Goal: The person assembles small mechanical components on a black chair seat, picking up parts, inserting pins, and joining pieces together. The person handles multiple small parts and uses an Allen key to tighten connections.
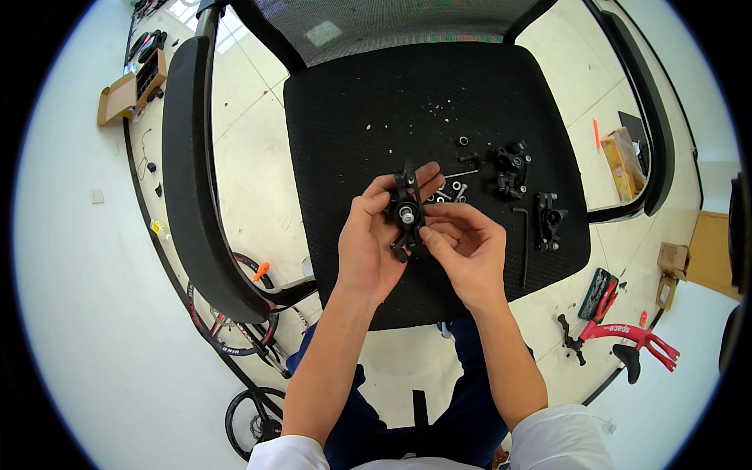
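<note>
Above the chair seat, my left hand (pixel 368 243) holds a black bicycle disc brake caliper (pixel 406 213), fingers behind it and thumb at its left side. A silver bolt shows at the caliper's middle. My right hand (pixel 474 251) closes on the caliper's lower right side with thumb and fingers; whether a small part is between them is hidden. Just beyond my right fingers lie several small bolts and washers (pixel 459 190). Further right on the seat are a second caliper-like black part (pixel 511 168), another black bracket-shaped part (pixel 550 222) and a black hex key (pixel 525 249).
The black office chair seat (pixel 352 102) is flanked by armrests (pixel 188 180). A bicycle wheel (pixel 227 329) lies on the floor at left, a red bike frame (pixel 627 333) at right. An open cardboard box (pixel 121 98) sits at far left, a yellow box (pixel 623 164) beyond the right armrest.
</note>
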The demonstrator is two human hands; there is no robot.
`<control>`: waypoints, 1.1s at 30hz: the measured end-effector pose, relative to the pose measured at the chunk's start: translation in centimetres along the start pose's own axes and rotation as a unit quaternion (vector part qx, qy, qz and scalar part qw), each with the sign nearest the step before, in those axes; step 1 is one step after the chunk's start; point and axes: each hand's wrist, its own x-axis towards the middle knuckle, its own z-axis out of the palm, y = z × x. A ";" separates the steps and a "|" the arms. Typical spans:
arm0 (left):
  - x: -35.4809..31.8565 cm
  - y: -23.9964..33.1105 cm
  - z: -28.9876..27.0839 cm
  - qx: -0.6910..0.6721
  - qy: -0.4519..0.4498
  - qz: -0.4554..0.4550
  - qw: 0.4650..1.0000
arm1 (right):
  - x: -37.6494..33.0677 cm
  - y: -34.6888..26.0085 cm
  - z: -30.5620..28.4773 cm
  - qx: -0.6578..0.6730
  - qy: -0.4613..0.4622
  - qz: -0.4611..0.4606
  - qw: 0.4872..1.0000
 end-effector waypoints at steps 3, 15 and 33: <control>0.1 0.0 -0.1 -0.014 -0.008 0.015 1.000 | -0.1 0.1 -0.3 -0.051 -0.029 -0.014 0.998; 0.0 -0.6 -0.2 0.049 0.000 0.045 0.998 | -0.5 0.2 0.1 -0.073 -0.044 -0.034 0.996; 1.0 0.2 -2.0 0.329 0.062 0.096 0.937 | 1.0 -0.1 -2.1 -0.141 -0.027 -0.031 0.989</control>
